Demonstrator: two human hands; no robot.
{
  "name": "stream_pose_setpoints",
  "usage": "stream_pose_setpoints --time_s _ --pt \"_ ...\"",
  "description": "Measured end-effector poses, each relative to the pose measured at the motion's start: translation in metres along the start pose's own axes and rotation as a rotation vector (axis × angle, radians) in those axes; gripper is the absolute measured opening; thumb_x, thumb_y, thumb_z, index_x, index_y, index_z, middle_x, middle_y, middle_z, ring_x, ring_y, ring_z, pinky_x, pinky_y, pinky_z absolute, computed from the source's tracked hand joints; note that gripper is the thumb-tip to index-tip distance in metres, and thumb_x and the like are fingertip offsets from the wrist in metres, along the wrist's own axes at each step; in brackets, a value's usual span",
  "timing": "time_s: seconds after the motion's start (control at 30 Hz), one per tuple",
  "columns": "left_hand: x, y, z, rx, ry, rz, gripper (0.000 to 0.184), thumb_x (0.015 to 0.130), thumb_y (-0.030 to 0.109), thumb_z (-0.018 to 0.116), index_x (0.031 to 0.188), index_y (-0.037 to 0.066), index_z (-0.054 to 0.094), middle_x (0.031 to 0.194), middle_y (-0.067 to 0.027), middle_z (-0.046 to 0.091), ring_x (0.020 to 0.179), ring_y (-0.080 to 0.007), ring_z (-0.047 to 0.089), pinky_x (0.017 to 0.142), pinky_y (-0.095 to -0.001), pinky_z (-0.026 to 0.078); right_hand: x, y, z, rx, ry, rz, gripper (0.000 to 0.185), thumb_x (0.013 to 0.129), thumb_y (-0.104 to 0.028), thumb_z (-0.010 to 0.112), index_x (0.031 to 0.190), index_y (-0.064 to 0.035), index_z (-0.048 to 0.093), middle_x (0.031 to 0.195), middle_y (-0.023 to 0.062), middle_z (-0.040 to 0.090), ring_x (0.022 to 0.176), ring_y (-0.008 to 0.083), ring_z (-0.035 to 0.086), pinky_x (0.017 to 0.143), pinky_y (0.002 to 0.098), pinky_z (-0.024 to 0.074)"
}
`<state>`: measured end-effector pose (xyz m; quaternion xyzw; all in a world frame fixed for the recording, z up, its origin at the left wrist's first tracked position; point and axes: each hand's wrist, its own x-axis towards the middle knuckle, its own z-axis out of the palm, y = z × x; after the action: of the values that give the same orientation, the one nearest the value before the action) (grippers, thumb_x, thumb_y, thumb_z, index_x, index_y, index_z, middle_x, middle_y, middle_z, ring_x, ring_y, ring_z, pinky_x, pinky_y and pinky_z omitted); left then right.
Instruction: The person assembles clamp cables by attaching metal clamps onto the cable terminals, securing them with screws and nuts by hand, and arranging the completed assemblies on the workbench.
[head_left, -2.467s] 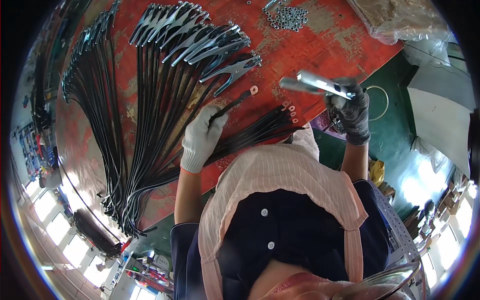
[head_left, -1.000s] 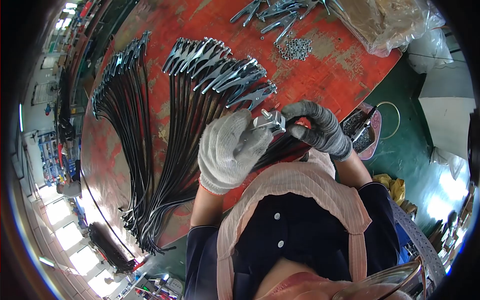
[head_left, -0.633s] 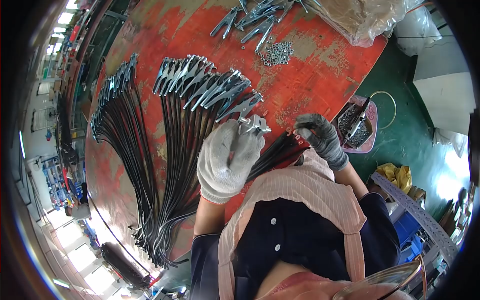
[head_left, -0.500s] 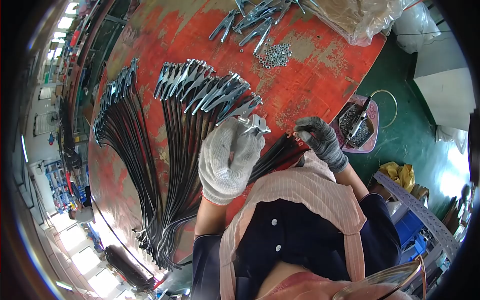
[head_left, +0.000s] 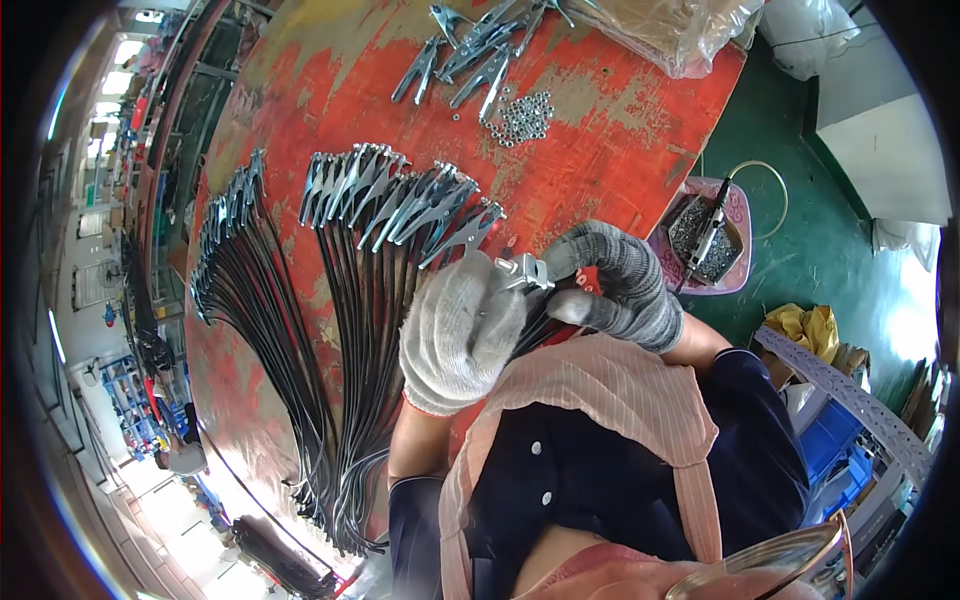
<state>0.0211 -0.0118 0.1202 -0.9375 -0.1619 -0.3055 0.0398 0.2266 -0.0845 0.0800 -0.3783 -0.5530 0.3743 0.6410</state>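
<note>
My left hand (head_left: 455,330), in a white knitted glove, is closed around a silver metal spring clamp (head_left: 523,272). The clamp's end with a bolt sticks out past the fingers, while the glove hides the rest. My right hand (head_left: 620,290), in a grey glove, is close beside that end. Its thumb and forefinger are curved and apart, on either side of the bolt end, and nothing shows held between them. Beneath the hands lie black cables (head_left: 535,330) with copper lugs (head_left: 586,280). Farther left, finished-looking clamps (head_left: 375,190) on black cables are fanned out in rows.
Loose clamps (head_left: 480,50) and a pile of small nuts (head_left: 520,118) lie at the back of the red worn table (head_left: 600,150). Clear plastic bags (head_left: 680,40) sit at its far edge. To the right, a pink basin (head_left: 735,275) holds small metal parts and a power tool (head_left: 712,235).
My right hand has moved left from beside the copper lugs to the end of the clamp, with its thumb and forefinger spreading. My left hand still holds the clamp. The view has shifted slightly.
</note>
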Motion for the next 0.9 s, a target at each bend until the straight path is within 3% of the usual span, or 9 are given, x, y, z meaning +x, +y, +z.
stream_pose_setpoints --time_s 0.17,0.47,0.5,0.53,0.6,0.67,0.77,0.87,0.9 --pt "0.0 -0.001 -0.004 0.06 -0.013 0.006 0.041 0.077 0.01 0.079 0.115 0.006 0.063 0.122 -0.0218 0.06 0.098 -0.0368 0.065 0.077 -0.0437 0.056 0.003 0.005 0.008 0.023 0.058 0.008 0.022 0.08 -0.005 0.08 0.099 -0.0042 0.069 0.092 0.0078 0.069 0.083 0.0207 0.068 0.073 0.0322 0.0531" --pt "0.005 0.01 0.002 0.114 0.004 -0.122 0.051 0.075 0.008 0.076 0.124 0.009 0.064 0.121 -0.018 0.061 0.101 -0.0371 0.064 0.081 -0.0438 0.054 0.017 -0.011 0.003 -0.333 0.053 -0.138 0.017 0.078 -0.006 0.08 0.092 -0.0062 0.071 0.088 0.0089 0.068 0.081 0.0267 0.067 0.069 0.0346 0.0531" --pt "0.008 0.01 0.002 0.115 0.011 -0.118 0.049 0.074 0.008 0.075 0.123 0.009 0.065 0.12 -0.0185 0.061 0.099 -0.0375 0.064 0.081 -0.0444 0.054 0.016 -0.006 0.002 -0.366 0.044 -0.184 0.017 0.078 -0.007 0.079 0.092 -0.0064 0.07 0.089 0.0088 0.068 0.08 0.0267 0.067 0.068 0.0349 0.0531" --pt "0.014 0.013 0.003 0.156 -0.005 -0.155 0.035 0.08 0.009 0.071 0.115 0.011 0.067 0.121 -0.0175 0.063 0.1 -0.0348 0.064 0.081 -0.0414 0.055 0.019 -0.004 -0.005 -0.426 0.041 -0.242 0.017 0.078 -0.007 0.079 0.093 -0.0066 0.07 0.089 0.0088 0.069 0.08 0.0267 0.067 0.068 0.0351 0.053" --pt "0.02 0.013 0.009 0.146 0.015 -0.162 0.034 0.075 0.011 0.075 0.108 0.009 0.067 0.119 -0.0159 0.063 0.096 -0.0338 0.065 0.077 -0.0417 0.054 0.022 -0.006 -0.009 -0.536 0.066 -0.222 0.02 0.08 -0.01 0.08 0.096 -0.0099 0.069 0.086 0.0074 0.067 0.077 0.0263 0.067 0.067 0.0362 0.0534" --pt "0.017 0.012 0.019 0.155 0.14 -0.129 0.031 0.079 0.014 0.073 0.108 0.01 0.065 0.114 -0.0151 0.063 0.087 -0.0328 0.064 0.072 -0.0422 0.053 0.019 0.002 -0.007 -0.463 0.107 -0.25 0.019 0.081 -0.01 0.079 0.097 -0.01 0.069 0.085 0.0078 0.067 0.076 0.0265 0.067 0.066 0.0359 0.0533" --pt "0.021 0.011 0.016 0.018 0.114 -0.134 0.034 0.081 0.017 0.072 0.113 0.011 0.063 0.112 -0.0143 0.063 0.085 -0.0332 0.063 0.069 -0.0439 0.052 0.017 0.006 -0.013 -0.453 0.088 -0.3 0.018 0.083 -0.011 0.077 0.099 -0.0084 0.068 0.086 0.0074 0.066 0.076 0.0247 0.067 0.066 0.035 0.0536" --pt "0.019 0.009 0.022 0.009 0.169 -0.095 0.035 0.081 0.018 0.071 0.114 0.012 0.062 0.112 -0.0134 0.063 0.084 -0.0331 0.062 0.068 -0.0445 0.051 0.012 -0.002 -0.01 -0.322 0.107 -0.202 0.014 0.086 -0.011 0.075 0.098 -0.0071 0.068 0.088 0.0067 0.067 0.076 0.0221 0.067 0.067 0.0337 0.0535" --pt "0.019 0.008 0.025 0.026 0.171 -0.091 0.035 0.081 0.018 0.071 0.114 0.012 0.062 0.112 -0.0132 0.063 0.084 -0.033 0.062 0.068 -0.0446 0.05 0.008 0.002 -0.011 -0.293 0.082 -0.135 0.02 0.087 -0.012 0.074 0.104 -0.0051 0.065 0.095 0.009 0.065 0.088 0.025 0.066 0.078 0.0344 0.053"
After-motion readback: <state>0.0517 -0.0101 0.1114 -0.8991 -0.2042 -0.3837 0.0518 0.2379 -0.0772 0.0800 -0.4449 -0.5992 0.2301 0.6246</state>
